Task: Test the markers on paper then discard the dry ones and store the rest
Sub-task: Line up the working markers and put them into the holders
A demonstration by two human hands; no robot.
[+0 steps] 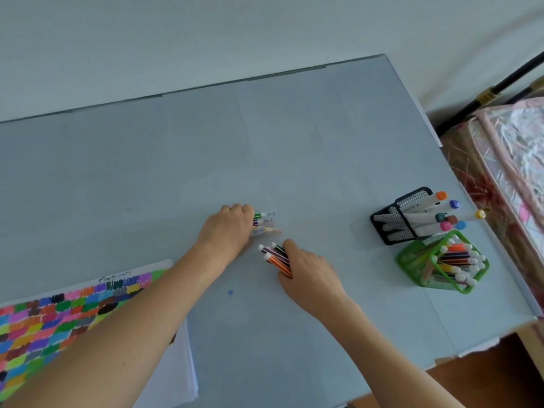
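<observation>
Head view of a pale grey-blue table [294,142]; the left hand [226,228] lies knuckles up near the table's middle, fingers curled over a small bundle of thin striped markers [264,222] whose capped ends stick out to the right, slightly blurred; the right hand [309,278], just beside and nearer the viewer, grips a second bundle of striped markers, orange and dark purple [275,257], their white ends pointing up and left; the two bundles lie near each other but apart. At the left edge a white paper sheet filled with rows of coloured test patches [59,316] rests on a stack of blank white sheets [179,369], partly under the left forearm. At the right of the table a black mesh pen holder [394,222] leans with thick white markers with coloured caps [435,213]; just in front of it a green mesh pen holder [412,260] holds thin striped markers with white ends [459,263]. A small blue ink spot [230,293] marks the table between the forearms.
</observation>
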